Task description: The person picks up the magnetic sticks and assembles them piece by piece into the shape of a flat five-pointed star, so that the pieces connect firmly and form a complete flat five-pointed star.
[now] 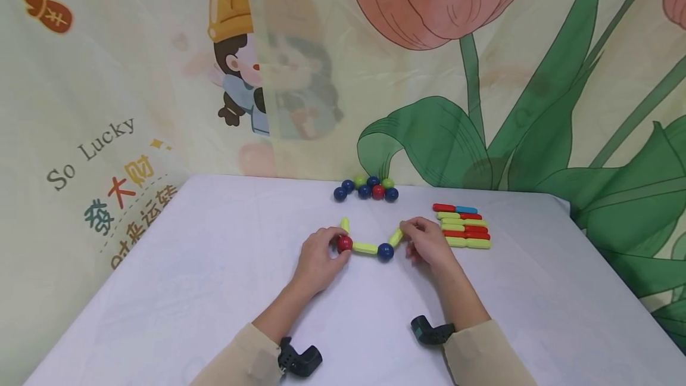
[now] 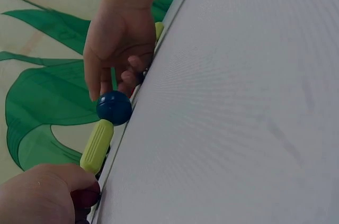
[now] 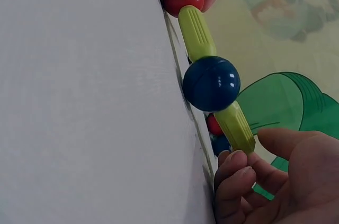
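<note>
My left hand (image 1: 318,261) grips a red ball (image 1: 345,243) between thumb and fingers. From that ball one yellow-green rod (image 1: 345,225) points away toward the back, and a second rod (image 1: 365,248) runs right to a blue ball (image 1: 385,252). A third yellow-green rod (image 3: 236,128) slants back and right from the blue ball. Its far end is pinched by my right hand (image 1: 429,242), the thumb on one side and fingertips on the other. In the left wrist view the red ball is mostly hidden behind the left hand (image 2: 42,195).
Behind the hands, a cluster of blue, green and red balls (image 1: 364,192) sits near the table's back edge. Right of my right hand, red, yellow-green and blue rods (image 1: 465,234) lie in stacked rows. A printed cloth (image 1: 429,76) hangs behind the white table (image 1: 214,290).
</note>
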The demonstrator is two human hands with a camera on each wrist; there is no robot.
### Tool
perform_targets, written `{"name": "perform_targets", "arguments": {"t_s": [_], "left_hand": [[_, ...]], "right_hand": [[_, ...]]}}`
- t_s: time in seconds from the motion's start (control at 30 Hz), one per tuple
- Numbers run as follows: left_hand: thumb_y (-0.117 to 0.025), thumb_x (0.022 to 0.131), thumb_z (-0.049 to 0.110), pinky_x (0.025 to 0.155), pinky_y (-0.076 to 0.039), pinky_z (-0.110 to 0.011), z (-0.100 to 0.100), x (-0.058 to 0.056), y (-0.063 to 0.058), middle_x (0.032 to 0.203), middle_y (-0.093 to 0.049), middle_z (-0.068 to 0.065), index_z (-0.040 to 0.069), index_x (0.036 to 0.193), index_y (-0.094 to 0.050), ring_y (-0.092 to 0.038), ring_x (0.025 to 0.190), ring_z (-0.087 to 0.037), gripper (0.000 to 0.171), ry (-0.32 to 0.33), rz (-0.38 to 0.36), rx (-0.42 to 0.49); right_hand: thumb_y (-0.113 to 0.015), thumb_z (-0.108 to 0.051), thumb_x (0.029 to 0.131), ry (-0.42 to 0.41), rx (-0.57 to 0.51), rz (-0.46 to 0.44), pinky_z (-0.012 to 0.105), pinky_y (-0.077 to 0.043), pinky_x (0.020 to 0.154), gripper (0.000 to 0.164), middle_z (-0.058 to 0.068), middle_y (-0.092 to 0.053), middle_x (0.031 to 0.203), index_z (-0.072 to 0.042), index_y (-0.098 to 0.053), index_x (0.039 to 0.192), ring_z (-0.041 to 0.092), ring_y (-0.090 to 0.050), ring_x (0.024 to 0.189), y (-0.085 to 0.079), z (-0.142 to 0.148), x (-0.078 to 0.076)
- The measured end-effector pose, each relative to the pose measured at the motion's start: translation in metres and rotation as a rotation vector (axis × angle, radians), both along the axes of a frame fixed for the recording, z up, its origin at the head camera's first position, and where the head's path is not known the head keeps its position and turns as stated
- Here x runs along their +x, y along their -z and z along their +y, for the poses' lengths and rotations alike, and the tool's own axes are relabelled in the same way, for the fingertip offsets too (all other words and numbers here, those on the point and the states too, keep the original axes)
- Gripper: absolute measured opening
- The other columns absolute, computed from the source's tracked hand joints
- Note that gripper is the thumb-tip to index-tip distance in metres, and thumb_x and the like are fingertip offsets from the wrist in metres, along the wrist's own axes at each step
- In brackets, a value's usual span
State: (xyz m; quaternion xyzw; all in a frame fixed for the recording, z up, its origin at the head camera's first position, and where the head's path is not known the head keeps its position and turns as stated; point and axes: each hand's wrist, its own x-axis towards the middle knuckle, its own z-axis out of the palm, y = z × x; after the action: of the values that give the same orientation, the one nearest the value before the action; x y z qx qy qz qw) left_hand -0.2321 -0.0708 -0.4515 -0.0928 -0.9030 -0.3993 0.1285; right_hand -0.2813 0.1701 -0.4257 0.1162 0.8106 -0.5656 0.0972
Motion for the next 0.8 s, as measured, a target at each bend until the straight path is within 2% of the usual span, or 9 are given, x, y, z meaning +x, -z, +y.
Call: {"name": "perform_targets", "arguments": {"t_s": [0.13,0.27,0.5,0.67,0.8], "left_hand": [[-0.078,0.088,0.011,0.096,-0.053,-0.044,0.000,0.000,0.000,0.114,-0.070,-0.008,0.012,0.124,-0.069,-0.062,0.108,-0.026,0.037,-0.016,0.015,-0.004],[-0.076,0.089,0.012,0.092,-0.052,-0.043,-0.001,0.000,0.001,0.113,-0.070,-0.009,0.011,0.127,-0.070,-0.061,0.106,-0.026,0.038,-0.029,0.015,-0.004],[-0.074,0.088,0.014,0.091,-0.049,-0.045,-0.002,-0.001,0.001,0.110,-0.068,-0.010,0.011,0.127,-0.070,-0.060,0.101,-0.027,0.039,-0.081,0.045,-0.008],[-0.072,0.089,0.017,0.091,-0.047,-0.047,-0.002,0.000,0.000,0.100,-0.067,-0.007,0.011,0.123,-0.071,-0.060,0.095,-0.027,0.035,-0.142,0.063,-0.033],[-0.071,0.090,0.019,0.092,-0.046,-0.047,-0.002,0.000,0.000,0.099,-0.067,-0.006,0.012,0.122,-0.071,-0.061,0.095,-0.026,0.033,-0.170,0.047,-0.043]], "right_hand": [[-0.062,-0.035,0.102,-0.031,0.084,-0.007,0.024,-0.045,0.058,0.033,0.006,-0.060,0.091,-0.008,-0.066,0.121,0.019,-0.053,0.064,-0.002,0.003,0.001],[-0.064,-0.033,0.101,-0.082,0.153,0.002,0.025,-0.044,0.060,0.032,0.006,-0.059,0.089,-0.006,-0.069,0.118,0.019,-0.051,0.066,-0.004,0.005,0.002],[-0.066,-0.026,0.100,-0.153,0.202,0.025,0.025,-0.045,0.061,0.027,0.008,-0.064,0.091,-0.005,-0.070,0.115,0.020,-0.053,0.068,-0.005,0.005,0.006],[-0.068,-0.027,0.099,-0.205,0.255,0.034,0.025,-0.044,0.060,0.023,0.007,-0.066,0.086,-0.006,-0.072,0.108,0.019,-0.053,0.067,-0.006,0.005,0.010],[-0.069,-0.028,0.098,-0.267,0.273,0.024,0.025,-0.041,0.057,0.021,0.005,-0.068,0.080,-0.008,-0.072,0.103,0.018,-0.053,0.063,-0.008,0.007,0.012]]}}
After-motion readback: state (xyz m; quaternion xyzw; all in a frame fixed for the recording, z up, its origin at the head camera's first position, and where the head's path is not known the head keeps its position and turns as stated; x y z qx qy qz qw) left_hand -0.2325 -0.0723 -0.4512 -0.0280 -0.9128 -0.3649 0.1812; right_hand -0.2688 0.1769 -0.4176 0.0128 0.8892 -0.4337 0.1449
